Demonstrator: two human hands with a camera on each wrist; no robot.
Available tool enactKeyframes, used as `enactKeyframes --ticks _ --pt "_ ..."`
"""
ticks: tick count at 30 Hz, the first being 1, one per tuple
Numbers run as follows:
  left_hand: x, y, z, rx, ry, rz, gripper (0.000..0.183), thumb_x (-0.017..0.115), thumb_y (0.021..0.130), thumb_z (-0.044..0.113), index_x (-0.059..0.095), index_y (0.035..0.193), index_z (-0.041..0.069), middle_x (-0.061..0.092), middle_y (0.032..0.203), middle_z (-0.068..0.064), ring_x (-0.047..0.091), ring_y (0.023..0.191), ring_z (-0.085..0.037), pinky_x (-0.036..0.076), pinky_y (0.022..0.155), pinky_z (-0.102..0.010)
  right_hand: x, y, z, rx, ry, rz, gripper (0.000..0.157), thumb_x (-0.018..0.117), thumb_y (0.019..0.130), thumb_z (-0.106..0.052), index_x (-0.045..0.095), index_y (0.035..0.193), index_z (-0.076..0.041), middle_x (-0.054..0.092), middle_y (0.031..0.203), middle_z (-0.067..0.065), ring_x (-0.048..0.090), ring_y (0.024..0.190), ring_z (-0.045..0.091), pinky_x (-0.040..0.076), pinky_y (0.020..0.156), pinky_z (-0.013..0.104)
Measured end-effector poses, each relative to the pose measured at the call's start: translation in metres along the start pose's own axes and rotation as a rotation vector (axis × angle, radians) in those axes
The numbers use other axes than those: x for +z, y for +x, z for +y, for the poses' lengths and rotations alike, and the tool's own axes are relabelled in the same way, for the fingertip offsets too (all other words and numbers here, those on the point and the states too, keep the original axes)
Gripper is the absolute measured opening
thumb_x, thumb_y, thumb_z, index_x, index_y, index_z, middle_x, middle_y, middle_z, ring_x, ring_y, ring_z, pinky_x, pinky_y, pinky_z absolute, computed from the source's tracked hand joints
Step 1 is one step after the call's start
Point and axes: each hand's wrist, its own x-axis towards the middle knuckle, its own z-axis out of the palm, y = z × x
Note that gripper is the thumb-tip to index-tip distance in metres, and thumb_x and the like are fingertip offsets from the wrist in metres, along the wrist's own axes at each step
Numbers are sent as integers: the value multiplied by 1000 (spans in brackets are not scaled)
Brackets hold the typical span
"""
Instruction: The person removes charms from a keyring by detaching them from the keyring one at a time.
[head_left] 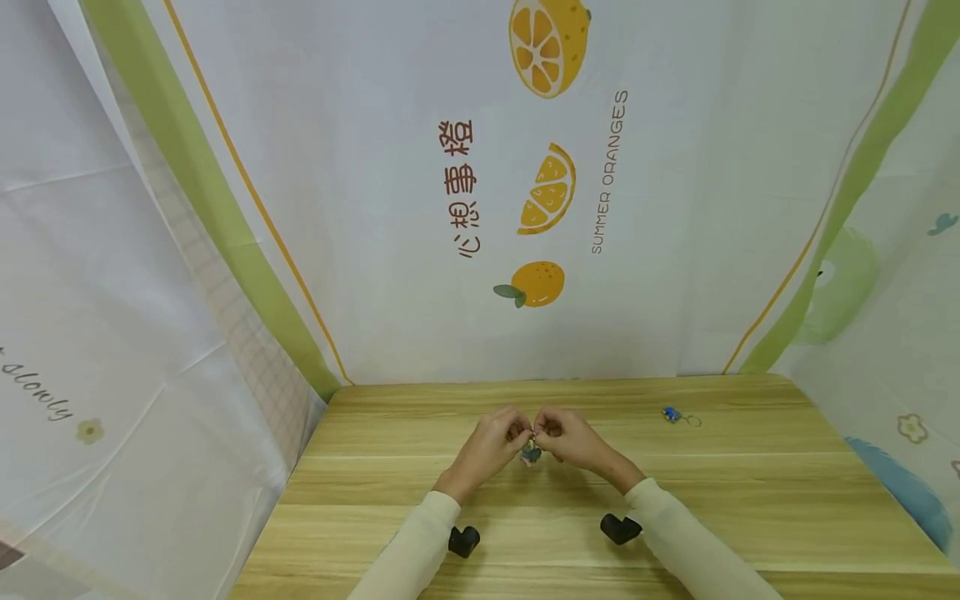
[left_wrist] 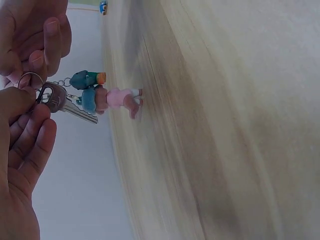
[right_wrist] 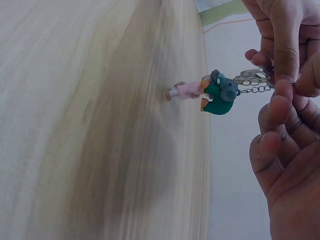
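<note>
Both hands meet over the wooden table, pinching a thin metal key ring between them. My left hand grips it with thumb and fingers. Across from it, my right hand pinches the same ring, its fingertips close to the left ones. From the ring hang a silver key and two small figure charms on chains. One charm has a grey animal head and a green body. The other figure wears pink, with a blue-green top, and its feet point down toward the tabletop.
A blue charm with its own ring lies toward the back right of the table. Black wrist-camera mounts stick out by the sleeves. A white cloth printed with oranges hangs behind the table's back edge.
</note>
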Motion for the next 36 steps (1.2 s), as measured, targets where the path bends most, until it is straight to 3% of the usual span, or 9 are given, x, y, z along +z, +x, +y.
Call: enactKeyframes --ticks 7,15,21,25,28,32,36 --pt "3 0 -2 -4 -4 -3 4 73 100 4 71 103 7 71 97 -3 66 80 -7 57 72 -16 0 0 -1 -25 -15 3 10 56 105 -6 63 99 -10 59 75 1 46 50 4 47 51 26" --pt "5 0 -3 -11 -41 -11 4 71 102 4 69 104 6 69 97 -4 66 81 -7 57 73 -16 0 -2 -2 -49 -2 20 11 56 104 -5 63 96 -10 64 78 16 47 47 3 48 50 27" --pt "6 0 -4 -13 -26 -17 4 67 106 9 68 103 6 68 96 -2 64 81 -7 57 75 -18 0 -2 -2 -43 14 31 12 55 103 -3 63 97 -9 64 79 26 51 47 15 48 50 27" --pt "6 0 -3 -6 -13 -7 4 68 105 9 68 104 5 69 96 -2 64 81 -8 57 75 -18 1 -3 0 -45 29 35 11 55 104 -3 63 98 -8 64 79 22 53 49 33 49 49 27" --pt "7 0 -2 -2 -9 9 4 70 103 4 68 104 8 69 96 -2 64 81 -7 57 75 -19 1 -3 -1 -34 42 34 10 55 105 -4 63 99 -8 64 81 23 52 49 26 49 50 28" --pt "7 0 -1 1 -10 26 7 70 102 2 67 105 9 69 96 -1 64 81 -8 57 75 -20 0 -3 -2 -19 50 36 10 55 106 -5 62 100 -7 61 76 14 50 50 13 49 51 27" --pt "7 0 -1 8 -7 39 7 71 102 3 67 105 8 69 97 -2 65 82 -9 59 76 -22 1 -3 -1 -21 58 44 10 54 107 -5 62 100 -7 58 75 4 51 50 18 49 51 28"
